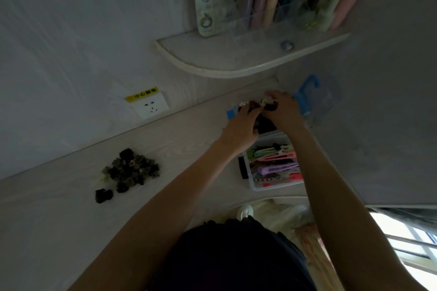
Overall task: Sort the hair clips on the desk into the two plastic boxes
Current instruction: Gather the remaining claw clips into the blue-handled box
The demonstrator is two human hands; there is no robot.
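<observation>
A wall socket (151,106) with a yellow label is seen at the far left on the wall above the pale wood-grain counter (59,196). On the counter below it, a heap of small dark claw clips (131,170) is left unsorted, with one stray dark clip (104,195) lying just beside the heap toward the near edge. Further right, the left hand (241,130) is stretched toward the back of the counter, its fingers curled round a cluster of small dark clips (253,104). The right hand (282,111) is met there, pinching what appears to be a pale and dark clip from the same cluster; exactly how the fingers close is blurred. Under both hands a far box (268,125) with dark contents is partly hidden. Nearer the person, a clear plastic box (254,183) is filled with long pastel clips (276,163), and a black flat object (242,168) lies against its left wall. Above, a rounded shelf (212,59) carrying a clear organiser (272,7) is fixed to the wall. For the step to be done well, the held clips should be released only once directly over the far box, dark claw clips being kept apart from the long pastel ones, and the remaining heap should then be carried across in small handfuls so that nothing is scattered.
</observation>
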